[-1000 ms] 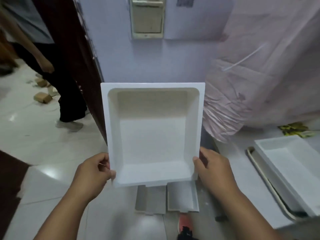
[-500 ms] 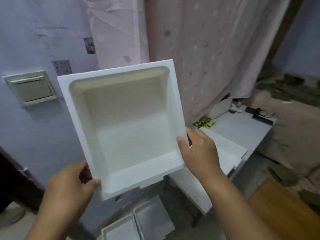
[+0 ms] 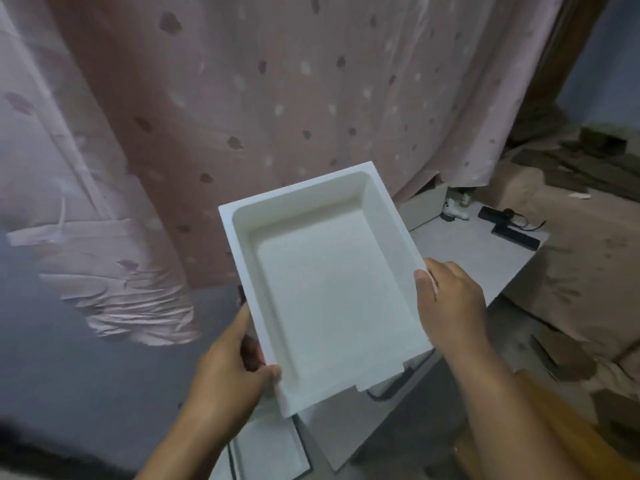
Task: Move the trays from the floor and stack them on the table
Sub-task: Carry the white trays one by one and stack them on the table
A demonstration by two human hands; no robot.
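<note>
Mid-carry. Tray (image 3: 332,285) held in air over surface (image 3: 485,251), tilted, hollow side up. Left hand (image 3: 232,368) gripping near-left rim, thumb on top; right hand (image 3: 450,306) gripping right rim. Edge of another tray (image 3: 391,382) peeking out just beneath, seemingly already on surface. More trays (image 3: 270,452) on floor below. Left to do: set this one down, fetch rest.

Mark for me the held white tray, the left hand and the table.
white tray (image 3: 332,292), head view, its inner floor.
left hand (image 3: 232,372), head view, back of the hand.
table (image 3: 485,251), head view, bare top.
</note>
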